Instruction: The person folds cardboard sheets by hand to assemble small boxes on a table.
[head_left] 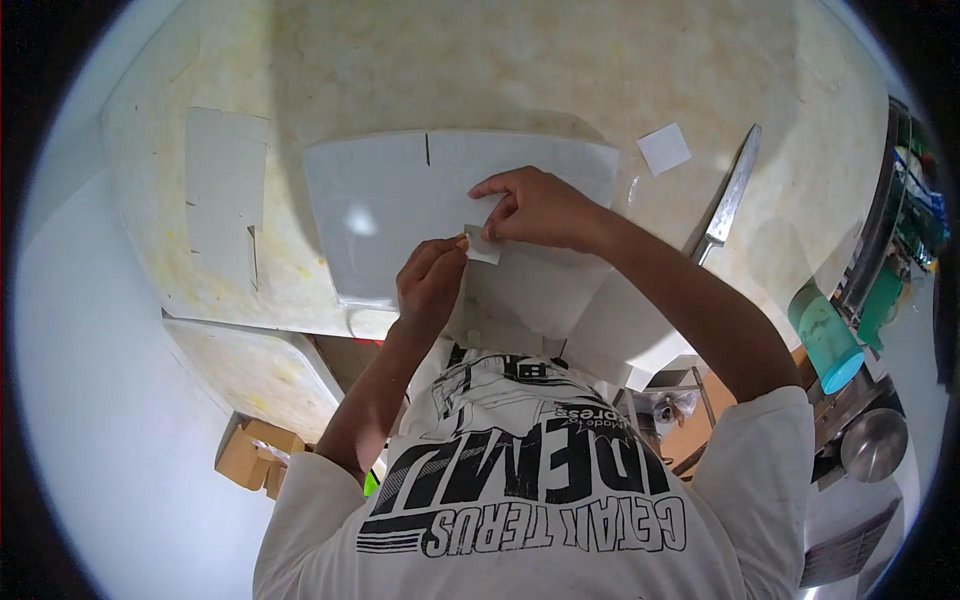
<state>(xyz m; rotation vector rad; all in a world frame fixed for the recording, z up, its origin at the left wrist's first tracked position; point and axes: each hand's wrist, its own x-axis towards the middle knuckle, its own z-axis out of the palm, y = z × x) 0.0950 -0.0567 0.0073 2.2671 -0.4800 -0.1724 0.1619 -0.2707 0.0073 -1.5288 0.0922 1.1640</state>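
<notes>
A small pale square piece point(484, 247) is between my two hands, above a large white board point(380, 200) with a short dark slit at its top edge. My left hand point(432, 282) is closed, its fingertips pinching the left edge of the small piece. My right hand point(535, 210) touches the upper edge of the piece with thumb and bent fingers, while its index finger points left over the board. A tiny orange-brown bit shows at my left fingertips; what it is cannot be made out.
A white square point(665, 149) and a knife point(732, 195) lie to the right on the table point(500, 60). A slit white sheet point(225, 185) lies at left. A green container with a blue lid point(827, 340) stands at right; a cardboard box point(245, 457) is lower left.
</notes>
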